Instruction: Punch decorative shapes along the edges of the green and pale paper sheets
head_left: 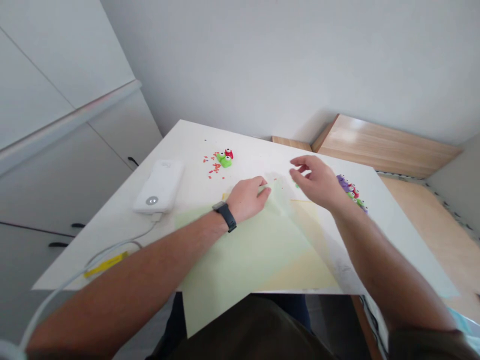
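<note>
A sheet of pale green paper (240,260) lies aslant over the white table, one corner hanging past the near edge. My left hand (247,199), a dark watch (225,216) on its wrist, is at the sheet's far edge with fingers curled around it; the exact grip is partly hidden. My right hand (318,181) hovers to the right of the sheet, thumb and fingers bent but apart, nothing between them. Under the green sheet, a pale yellow sheet (309,267) shows along the right side. Near my right fingers lies a small green bit (297,186).
Small green and red clay-like figures with eyes (225,159) sit at the far left amid orange crumbs (215,169). More colourful figures (350,190) are behind my right wrist. A white power bank (160,186) with a cable and a yellow object (106,264) lie left.
</note>
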